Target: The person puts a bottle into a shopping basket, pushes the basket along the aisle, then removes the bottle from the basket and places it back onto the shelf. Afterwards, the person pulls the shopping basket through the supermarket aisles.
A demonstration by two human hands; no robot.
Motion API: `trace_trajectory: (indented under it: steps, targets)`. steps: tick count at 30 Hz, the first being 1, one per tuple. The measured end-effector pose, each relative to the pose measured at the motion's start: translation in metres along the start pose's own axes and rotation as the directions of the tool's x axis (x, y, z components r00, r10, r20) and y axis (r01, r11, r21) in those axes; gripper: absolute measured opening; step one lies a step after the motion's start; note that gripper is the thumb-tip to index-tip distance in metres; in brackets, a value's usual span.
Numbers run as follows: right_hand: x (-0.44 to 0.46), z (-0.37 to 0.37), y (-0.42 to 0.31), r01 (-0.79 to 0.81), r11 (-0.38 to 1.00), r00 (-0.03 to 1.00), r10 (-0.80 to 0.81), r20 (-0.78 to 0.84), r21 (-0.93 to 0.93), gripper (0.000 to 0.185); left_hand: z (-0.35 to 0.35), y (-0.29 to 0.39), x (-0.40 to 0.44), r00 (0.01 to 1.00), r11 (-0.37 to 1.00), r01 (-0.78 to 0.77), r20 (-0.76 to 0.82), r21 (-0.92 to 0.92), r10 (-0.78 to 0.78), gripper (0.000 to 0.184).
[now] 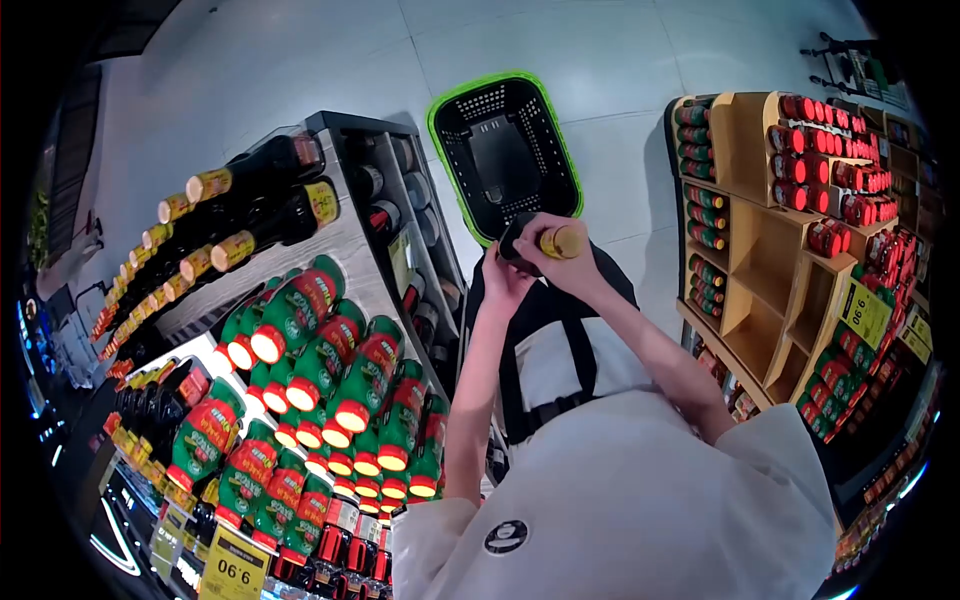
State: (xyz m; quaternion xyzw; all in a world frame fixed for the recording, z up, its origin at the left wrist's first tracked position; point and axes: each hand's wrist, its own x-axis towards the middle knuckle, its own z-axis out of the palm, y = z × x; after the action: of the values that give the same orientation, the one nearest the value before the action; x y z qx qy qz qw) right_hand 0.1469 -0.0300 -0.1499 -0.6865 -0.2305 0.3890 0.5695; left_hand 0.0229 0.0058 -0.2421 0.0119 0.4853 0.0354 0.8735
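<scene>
- Holding a dark bottle (512, 238) with a yellow cap (562, 242) in both bare hands is, as I judge it, the step in hand in the head view.
- The left hand (507, 282) supports the bottle on the person's left; its grip is closed on the dark body.
- The right hand (576, 273) wraps the bottle nearer the cap, its grip closed too. Fingers hide much of the bottle, so its label cannot be read.
- The bottle is above the near end of a black basket (462, 140) with a bright green rim; whether the two touch, I cannot tell.
- Any move from this pose seems to call for a steady two-handed hold, and for clearing the rim if the bottle goes over it.
- The basket stands on the pale floor (625, 180), its perforated walls and bottom showing.
- To the left, a display holds tilted rows of dark bottles with yellow caps (262, 228), and green bottles (306, 308) crowd below them, above a yellow price card (236, 565).
- On that display's side, a dark rack (400, 135) holds jars in its compartments.
- To the right, a wooden shelf (742, 150) carries green-and-red jars (706, 216) in its side compartments, with red jars (790, 168) beyond.
</scene>
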Motion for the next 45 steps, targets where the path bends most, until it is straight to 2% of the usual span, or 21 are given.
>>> trace_trajectory:
  steps: [2, 6, 8, 9, 10, 11, 12, 13, 15, 18, 20, 22, 25, 27, 28, 32, 34, 39, 42, 44, 45]
  targets:
    - [0.005, 0.001, 0.039, -0.089, 0.994, 0.995, 0.091, -0.033, 0.056, 0.011, -0.027, -0.006, 0.032, 0.988, 0.997, 0.068, -0.139, 0.038, -0.062, 0.045]
    - [0.031, -0.001, 0.126, -0.212, 0.977, 0.974, 0.211, -0.082, -0.006, 0.013, -0.069, -0.014, 0.101, 0.971, 0.961, 0.104, -0.235, 0.256, -0.043, 0.037]
    - [0.053, -0.001, 0.19, -0.233, 0.962, 0.965, 0.211, -0.159, -0.14, 0.016, -0.122, -0.015, 0.162, 0.935, 0.778, 0.005, -0.279, 0.628, 0.219, 0.03]
    - [0.061, -0.002, 0.212, -0.269, 0.952, 0.955, 0.243, -0.171, -0.149, 0.018, -0.151, -0.019, 0.191, 0.867, 0.609, -0.12, -0.216, 0.784, 0.449, 0.028]
    - [0.071, -0.002, 0.236, -0.282, 0.947, 0.952, 0.256, -0.169, -0.151, 0.018, -0.148, -0.007, 0.202, 0.791, 0.409, -0.143, -0.145, 0.901, 0.595, 0.03]
    - [0.077, -0.003, 0.259, -0.28, 0.95, 0.951, 0.255, -0.176, -0.137, 0.018, -0.145, 0.007, 0.217, 0.715, 0.184, -0.031, -0.107, 0.982, 0.69, 0.031]
    - [0.084, -0.003, 0.283, -0.279, 0.952, 0.95, 0.254, -0.183, -0.123, 0.019, -0.156, 0.022, 0.233, 0.635, -0.049, -0.058, 0.074, 0.997, 0.769, 0.037]
    - [0.093, -0.003, 0.307, -0.227, 0.958, 0.963, 0.194, -0.187, -0.175, 0.018, -0.162, 0.034, 0.25, 0.614, -0.104, -0.012, 0.089, 0.995, 0.784, 0.045]
    - [0.11, 0.006, 0.343, -0.233, 0.949, 0.962, 0.194, -0.192, -0.211, 0.017, -0.169, 0.059, 0.281, 0.589, -0.075, 0.122, -0.012, 0.99, 0.808, 0.057]
    - [0.14, 0.009, 0.403, -0.214, 0.923, 0.973, 0.173, -0.152, -0.319, 0.017, -0.189, 0.079, 0.332, 0.522, -0.125, 0.096, 0.057, 0.988, 0.851, 0.061]
    - [0.162, 0.014, 0.451, -0.091, 0.928, 0.991, 0.049, -0.125, -0.362, 0.016, -0.202, 0.08, 0.353, 0.536, -0.135, 0.093, 0.065, 0.986, 0.841, 0.064]
    - [0.184, 0.02, 0.486, -0.135, 0.929, 0.987, 0.096, -0.129, -0.344, 0.018, -0.215, 0.077, 0.373, 0.493, -0.098, -0.081, 0.126, 0.992, 0.861, 0.065]
    - [0.214, 0.022, 0.536, -0.046, 0.906, 0.999, 0.031, -0.043, -0.421, 0.021, -0.224, 0.067, 0.379, 0.431, -0.117, -0.037, 0.121, 0.992, 0.894, 0.061]
    - [0.238, 0.024, 0.565, 0.044, 0.888, 0.999, -0.039, 0.02, -0.457, 0.023, -0.227, 0.066, 0.383, 0.356, -0.196, -0.048, 0.2, 0.979, 0.913, 0.057]
    - [0.248, 0.027, 0.571, 0.02, 0.862, 1.0, -0.011, 0.022, -0.507, 0.023, -0.227, 0.066, 0.381, 0.387, -0.189, -0.036, 0.188, 0.981, 0.903, 0.057]
    - [0.283, 0.036, 0.605, 0.01, 0.9, 1.0, -0.003, 0.017, -0.436, 0.022, -0.231, 0.062, 0.379, 0.398, -0.238, 0.032, 0.206, 0.971, 0.894, 0.057]
    - [0.294, 0.042, 0.614, -0.089, 0.893, 0.992, 0.041, -0.117, -0.441, 0.023, -0.223, 0.061, 0.376, 0.442, -0.149, 0.065, 0.105, 0.987, 0.891, 0.059]
    - [0.307, 0.056, 0.643, -0.122, 0.884, 0.99, 0.076, -0.117, -0.451, 0.021, -0.229, 0.058, 0.377, 0.455, -0.063, 0.08, 0.02, 0.995, 0.89, 0.057]
    - [0.312, 0.06, 0.658, -0.078, 0.884, 0.994, 0.034, -0.104, -0.46, 0.022, -0.23, 0.06, 0.38, 0.434, -0.089, 0.088, 0.043, 0.992, 0.9, 0.057]
    - [0.31, 0.061, 0.663, -0.152, 0.898, 0.987, 0.116, -0.11, -0.412, 0.024, -0.235, 0.059, 0.381, 0.392, -0.21, 0.084, 0.161, 0.974, 0.906, 0.057]
    - [0.311, 0.06, 0.661, -0.202, 0.894, 0.978, 0.162, -0.13, -0.401, 0.024, -0.235, 0.059, 0.382, 0.392, -0.207, 0.083, 0.159, 0.975, 0.906, 0.057]
